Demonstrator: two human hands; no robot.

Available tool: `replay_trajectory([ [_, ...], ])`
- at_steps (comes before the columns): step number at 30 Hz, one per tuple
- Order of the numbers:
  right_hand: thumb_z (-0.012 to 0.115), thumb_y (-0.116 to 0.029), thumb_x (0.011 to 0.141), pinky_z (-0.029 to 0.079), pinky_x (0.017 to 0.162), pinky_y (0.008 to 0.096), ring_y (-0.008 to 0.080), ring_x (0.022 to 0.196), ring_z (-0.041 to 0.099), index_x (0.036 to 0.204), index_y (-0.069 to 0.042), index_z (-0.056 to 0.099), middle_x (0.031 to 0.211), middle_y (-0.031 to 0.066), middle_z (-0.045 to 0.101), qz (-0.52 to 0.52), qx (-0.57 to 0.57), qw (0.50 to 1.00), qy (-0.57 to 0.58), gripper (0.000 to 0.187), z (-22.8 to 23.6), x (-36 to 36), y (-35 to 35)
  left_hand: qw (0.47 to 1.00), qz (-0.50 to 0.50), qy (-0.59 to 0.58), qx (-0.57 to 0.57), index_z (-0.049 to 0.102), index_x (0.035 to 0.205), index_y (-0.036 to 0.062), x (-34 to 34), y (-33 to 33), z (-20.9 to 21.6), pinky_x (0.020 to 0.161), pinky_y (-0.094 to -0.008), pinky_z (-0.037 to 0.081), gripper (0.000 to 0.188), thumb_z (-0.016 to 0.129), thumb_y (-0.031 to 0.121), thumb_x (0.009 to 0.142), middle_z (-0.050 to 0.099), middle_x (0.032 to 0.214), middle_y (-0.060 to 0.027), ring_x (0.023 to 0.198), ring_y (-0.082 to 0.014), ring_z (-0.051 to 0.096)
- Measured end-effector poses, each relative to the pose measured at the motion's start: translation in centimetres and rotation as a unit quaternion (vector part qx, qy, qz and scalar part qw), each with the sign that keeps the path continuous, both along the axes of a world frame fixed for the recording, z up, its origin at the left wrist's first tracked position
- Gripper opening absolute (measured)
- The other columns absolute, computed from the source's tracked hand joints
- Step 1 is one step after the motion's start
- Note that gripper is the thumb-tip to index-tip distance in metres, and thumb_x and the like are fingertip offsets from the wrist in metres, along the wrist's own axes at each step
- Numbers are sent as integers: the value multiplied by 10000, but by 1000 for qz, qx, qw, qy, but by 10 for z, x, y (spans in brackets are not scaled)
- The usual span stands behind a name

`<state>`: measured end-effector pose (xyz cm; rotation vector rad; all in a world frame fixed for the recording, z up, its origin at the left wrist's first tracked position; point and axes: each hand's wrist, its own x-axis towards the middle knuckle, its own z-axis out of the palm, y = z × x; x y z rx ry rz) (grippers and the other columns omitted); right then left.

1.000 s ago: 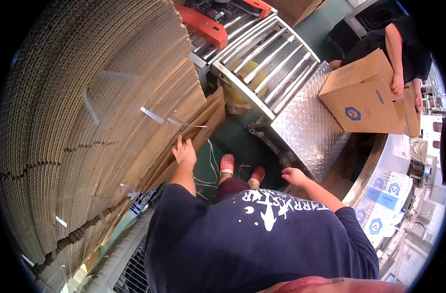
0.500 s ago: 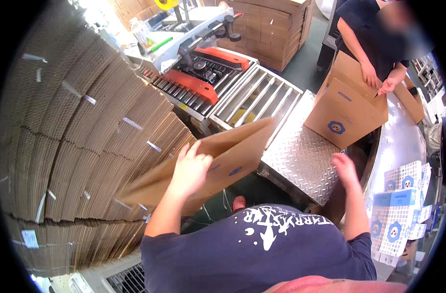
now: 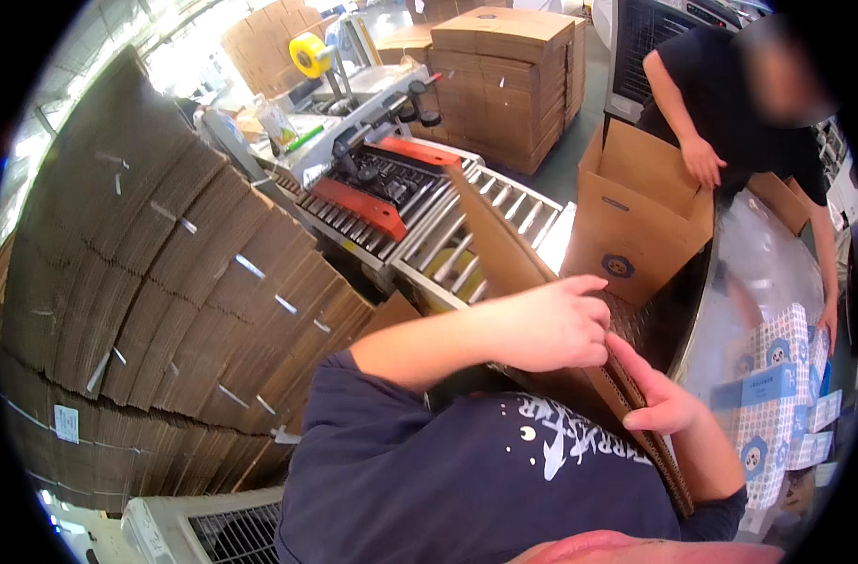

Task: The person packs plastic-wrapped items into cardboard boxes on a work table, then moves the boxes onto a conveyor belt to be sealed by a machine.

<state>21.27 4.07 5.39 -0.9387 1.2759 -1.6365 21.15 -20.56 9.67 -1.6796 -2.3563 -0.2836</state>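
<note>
A folded-flat brown cardboard box stands on edge, slanting across the front of my body. My left hand reaches over it with fingers bent at its upper edge. Close by, my right hand clasps the same edge, thumb on the near side. Its lower part is hidden behind my arms and shirt. Beyond my hands, an opened brown box with a blue round emblem stands upright. A co-worker's hand rests on that box's rim.
Tall stacks of flat cardboard fill the left side. Ahead is a roller conveyor with a taping machine and orange side guides. White-and-blue patterned packages lie on the metal table at right. A carton stack stands behind.
The flat box has swung from my left to in front of me. My right hand has come onto its edge. The co-worker's one hand has moved down toward the patterned packages.
</note>
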Motion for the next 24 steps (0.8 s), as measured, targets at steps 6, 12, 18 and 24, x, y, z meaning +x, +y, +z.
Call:
replay_trajectory([
  [6,743,-138,710,259,1065,342,205,1269,377,1373,-7,325,1376,106,400,-207,-10,965,-159,795,-24,-10,14,940,317,-10,129,681,738,130,-103,-69,-56,1030,-565,200,253,643,380,744,644,801,-36,1076,-249,523],
  [12,740,-162,622,421,924,309,190,1064,558,1237,28,476,1158,120,583,-367,52,929,-6,696,-7,-71,8,797,398,-194,411,472,1213,109,-185,-87,-77,1089,-472,143,618,640,147,620,122,1449,-199,1371,-353,82],
  [18,523,-9,698,430,926,309,202,1062,558,1247,39,455,1168,139,568,-546,-6,834,82,555,-23,-149,46,828,159,-373,388,149,1444,97,-217,-151,-30,1103,-376,160,950,553,53,585,-29,1505,-172,1397,-250,21],
  [24,453,-249,869,130,1109,399,302,1360,207,1404,-46,267,1456,184,244,-392,333,748,419,602,-85,-185,-78,931,101,-285,-205,294,1394,65,-219,-128,-93,1026,-643,155,874,608,547,736,283,1423,-204,1345,-383,188],
])
